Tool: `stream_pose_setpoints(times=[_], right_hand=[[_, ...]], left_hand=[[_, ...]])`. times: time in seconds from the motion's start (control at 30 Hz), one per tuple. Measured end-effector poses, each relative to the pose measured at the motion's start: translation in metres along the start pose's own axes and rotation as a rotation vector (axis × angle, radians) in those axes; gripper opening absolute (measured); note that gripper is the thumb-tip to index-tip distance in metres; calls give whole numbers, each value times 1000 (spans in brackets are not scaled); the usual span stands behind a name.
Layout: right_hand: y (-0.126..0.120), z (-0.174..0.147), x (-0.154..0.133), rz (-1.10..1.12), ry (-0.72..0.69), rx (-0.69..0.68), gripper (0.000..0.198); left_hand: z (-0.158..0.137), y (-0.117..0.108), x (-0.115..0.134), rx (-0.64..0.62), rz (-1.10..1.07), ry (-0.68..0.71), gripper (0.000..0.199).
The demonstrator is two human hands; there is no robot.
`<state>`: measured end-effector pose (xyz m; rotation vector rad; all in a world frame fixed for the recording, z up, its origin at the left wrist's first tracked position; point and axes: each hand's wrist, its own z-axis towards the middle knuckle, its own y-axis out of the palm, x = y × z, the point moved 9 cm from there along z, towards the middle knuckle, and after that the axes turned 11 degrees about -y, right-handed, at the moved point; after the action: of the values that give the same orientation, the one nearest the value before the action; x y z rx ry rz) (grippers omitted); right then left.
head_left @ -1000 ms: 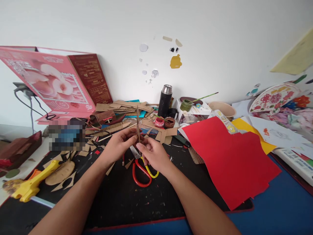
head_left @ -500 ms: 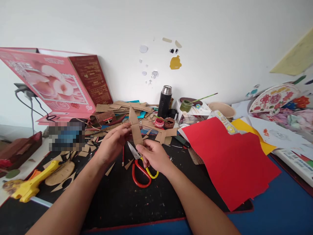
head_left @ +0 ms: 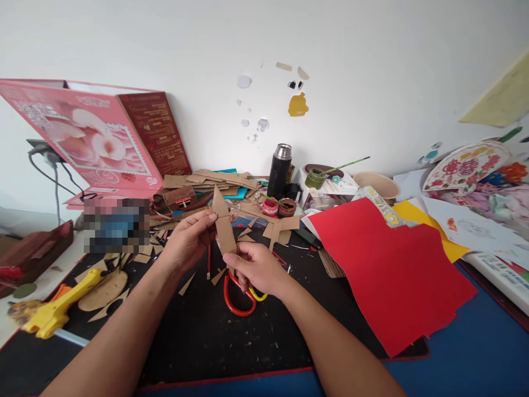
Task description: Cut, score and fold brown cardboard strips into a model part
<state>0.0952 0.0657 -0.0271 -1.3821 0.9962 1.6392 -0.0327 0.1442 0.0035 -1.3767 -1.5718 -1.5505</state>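
Observation:
A pointed strip of brown cardboard point(head_left: 225, 226) is held up between my two hands, its tip upward and leaning slightly left. My left hand point(head_left: 193, 236) pinches the strip's left edge near the upper fold line. The lower end is gripped by my right hand point(head_left: 256, 264), thumb on the front face and fingers behind. Below the right hand lie scissors point(head_left: 238, 306) with one red and one yellow handle; their blades are hidden behind the cardboard and hand. Small cardboard offcuts point(head_left: 188, 284) are scattered on the black mat point(head_left: 206, 344).
To the left are a yellow glue gun point(head_left: 61, 309) and a pink box point(head_left: 103, 143). At the back stand a black thermos point(head_left: 280, 172) and paint jars point(head_left: 270, 207). Red paper sheets point(head_left: 384, 270) cover the right side. Cardboard pieces point(head_left: 194, 181) are piled against the wall.
The cardboard strip has turned to show its face more fully and moved slightly down and left. My right hand has lowered a little, covering more of the scissors.

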Motion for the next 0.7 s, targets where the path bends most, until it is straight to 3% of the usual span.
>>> stream_pose_setpoints(times=[0.43, 0.7], right_hand=[[0, -1, -2, -51, 6, 0, 29], [-2, -4, 3, -161, 49, 9, 35]], left_hand=[[2, -2, 0, 49, -65, 38, 21], [-4, 5, 0, 41, 114, 17, 42]])
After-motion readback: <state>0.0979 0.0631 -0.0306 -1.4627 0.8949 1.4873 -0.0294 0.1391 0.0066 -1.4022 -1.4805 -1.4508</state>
